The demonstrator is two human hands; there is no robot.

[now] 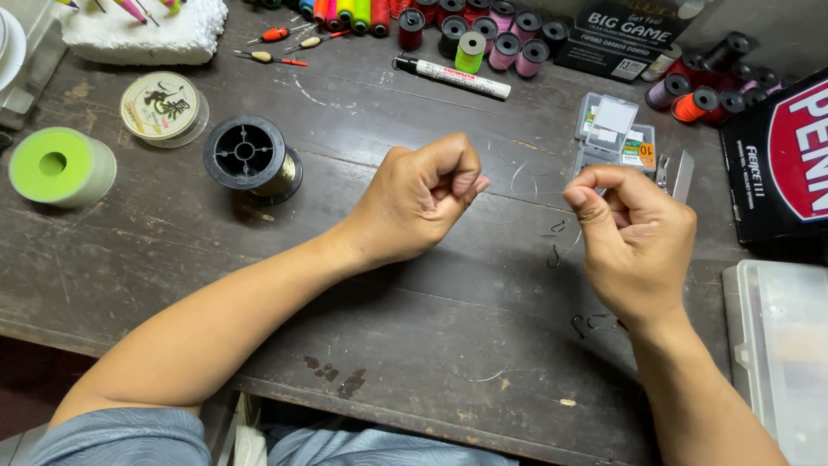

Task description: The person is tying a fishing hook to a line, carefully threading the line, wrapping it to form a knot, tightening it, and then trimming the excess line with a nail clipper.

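Note:
My left hand (420, 200) is curled into a fist above the dark wooden table (172, 250), pinching a thin clear fishing line (523, 177). The line loops across to my right hand (636, 240), whose thumb and fingers are pinched on its other end. Small dark fish hooks (554, 255) lie on the table between the hands, and more hooks (588, 324) rest near my right wrist. A black spool of line (251, 158) stands to the left of my left hand.
A green spool (59, 166) and a flat round line spool (162, 107) sit far left. Coloured thread spools (483, 39), a white marker (455, 78), small floats (276, 36), a clear hook box (617, 134), black cartons (776, 155) and a clear plastic case (780, 345) ring the table.

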